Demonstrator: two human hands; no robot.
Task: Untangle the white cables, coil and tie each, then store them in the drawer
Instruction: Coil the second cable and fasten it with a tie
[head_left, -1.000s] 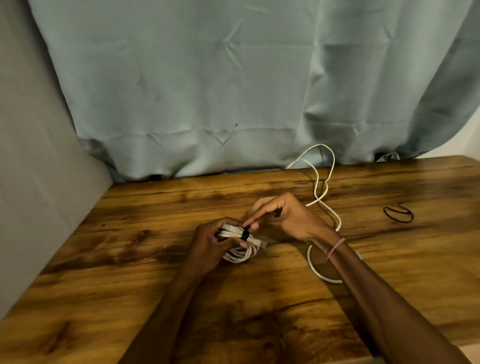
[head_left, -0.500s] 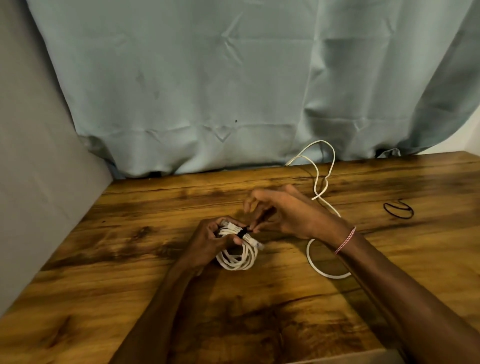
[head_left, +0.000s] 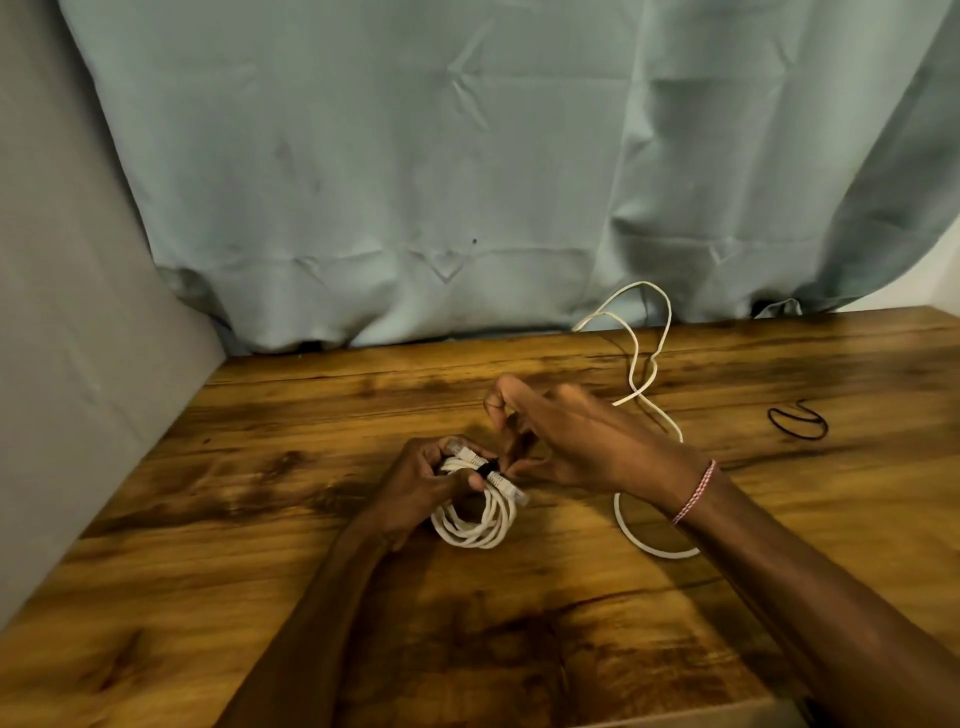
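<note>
The coiled white cable (head_left: 475, 525) sits near the middle of the wooden table (head_left: 260, 519), its lower loops resting on the wood. The left hand (head_left: 415, 486) comes in from 7 o'clock. Its grip is closed round the top of the coil, fingers curled over the bundled strands and the thumb pressed across the front.

A black tie (head_left: 485, 470) wraps the bundle just beside that thumb. One clear connector (head_left: 511, 492) sticks out past the tie toward 4 o'clock, and another (head_left: 457, 446) shows above the left fingers.

The right hand (head_left: 582, 441) reaches in from 4 o'clock. Its grip is narrowed to a pinch, thumb and a fingertip meeting on the black tie, while the index finger arches up and bent above them. A red-and-white thread bracelet (head_left: 693, 491) circles the right wrist.

A loose white cable (head_left: 644, 283) lies uncoiled from the coil's 1 o'clock, where it rises against the pale blue curtain (head_left: 467, 156), round to 3 o'clock, where it loops under the right wrist. A black band (head_left: 797, 422) lies alone on the table at 2 o'clock, well apart from both hands. A grey panel (head_left: 78, 312) stands at 9 o'clock.
</note>
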